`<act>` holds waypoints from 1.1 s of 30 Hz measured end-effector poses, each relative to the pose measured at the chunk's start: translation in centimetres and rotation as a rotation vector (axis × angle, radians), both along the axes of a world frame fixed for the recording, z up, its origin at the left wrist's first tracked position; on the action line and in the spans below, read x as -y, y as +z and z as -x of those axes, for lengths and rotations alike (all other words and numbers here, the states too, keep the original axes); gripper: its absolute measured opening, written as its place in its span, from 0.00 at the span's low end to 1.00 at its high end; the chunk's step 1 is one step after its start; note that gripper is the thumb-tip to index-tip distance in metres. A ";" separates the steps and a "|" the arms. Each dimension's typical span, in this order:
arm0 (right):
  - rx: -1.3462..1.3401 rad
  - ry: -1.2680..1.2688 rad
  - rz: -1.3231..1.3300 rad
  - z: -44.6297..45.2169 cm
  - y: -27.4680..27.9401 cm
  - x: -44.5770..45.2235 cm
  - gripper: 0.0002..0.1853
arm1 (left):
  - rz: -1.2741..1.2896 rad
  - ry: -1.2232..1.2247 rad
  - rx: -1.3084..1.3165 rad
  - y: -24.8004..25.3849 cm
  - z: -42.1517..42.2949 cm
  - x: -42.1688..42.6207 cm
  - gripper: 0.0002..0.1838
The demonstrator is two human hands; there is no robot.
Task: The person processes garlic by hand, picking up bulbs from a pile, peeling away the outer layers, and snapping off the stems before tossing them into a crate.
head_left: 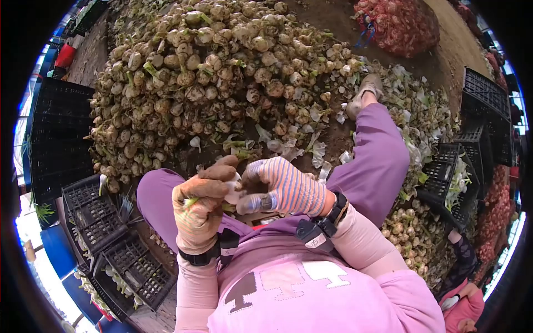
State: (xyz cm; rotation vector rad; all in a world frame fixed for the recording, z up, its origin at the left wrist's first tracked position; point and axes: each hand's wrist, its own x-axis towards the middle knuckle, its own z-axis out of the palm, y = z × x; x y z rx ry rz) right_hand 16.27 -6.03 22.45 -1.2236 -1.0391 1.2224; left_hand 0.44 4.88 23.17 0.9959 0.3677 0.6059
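In front of my lap, a white bulb (pixel 235 190) with a green shoot is held between my two gloved hands. The fingers of my left hand (pixel 202 202) are wrapped round it, and the green shoot shows at the palm. My right hand (pixel 286 186) has its thumb and fingers curled at the bulb's right side, their tips touching it. Part of the bulb is hidden behind the fingers. Both gloves are striped and soiled at the fingertips. Beyond my hands rises a large heap of brownish bulbs (pixel 222 72), some with green shoots.
Loose peeled skins (pixel 422 116) lie round my outstretched foot. A full red net sack (pixel 397 28) sits at the back right. Black crates (pixel 94 213) stand at my left, and another crate (pixel 444 177) with pale bulbs at my right. A person (pixel 463 299) is at the lower right.
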 end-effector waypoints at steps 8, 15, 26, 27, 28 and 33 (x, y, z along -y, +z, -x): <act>-0.428 0.012 0.174 0.0 0.2 0.1 0.22 | -0.233 -0.028 -0.003 0.2 -0.7 0.2 0.11; -0.474 0.117 0.196 -0.6 0.2 0.4 0.19 | -0.141 -0.032 0.016 0.3 -0.8 0.4 0.09; -0.562 0.008 0.313 0.8 -1.4 -0.6 0.18 | 0.148 0.111 0.239 0.0 -0.5 0.2 0.13; -0.561 0.010 0.312 1.0 -1.8 -0.6 0.18 | 0.147 0.113 0.240 -0.1 -0.3 -0.1 0.13; -0.536 -0.042 0.311 1.1 -2.0 -0.6 0.19 | 0.114 0.117 0.223 -0.3 -0.2 -0.3 0.14; -0.643 0.010 0.153 1.9 -1.5 -0.6 0.19 | -0.163 0.091 -0.010 -0.2 -0.9 1.0 0.16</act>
